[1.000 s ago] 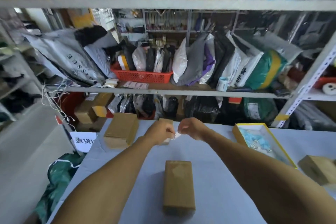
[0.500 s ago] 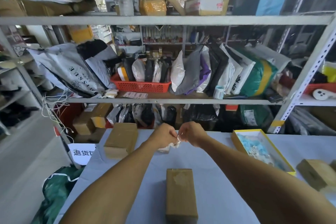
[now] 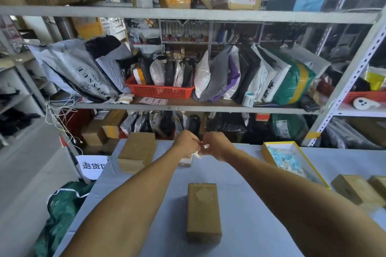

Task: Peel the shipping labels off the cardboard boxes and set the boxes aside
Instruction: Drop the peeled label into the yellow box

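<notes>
both hands, left hand (image 3: 186, 142) and right hand (image 3: 216, 144), pinch a crumpled label (image 3: 200, 151) over the table (image 3: 246, 173); boxes around, yellow tray (image 3: 269, 156) holds blue bits.

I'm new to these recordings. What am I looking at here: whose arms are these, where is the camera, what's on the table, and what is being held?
No machine here: a person works with bare hands, filmed by one wide-angle camera on their head, looking forward and down. The left hand and right hand meet at the table's far side, pinching a crumpled white scrap, probably a peeled label. On the grey table lie a brown box close in front, its top scuffed, another box far left, two more boxes at right, and an open yellow tray. Behind stand shelves crowded with parcels.
</notes>
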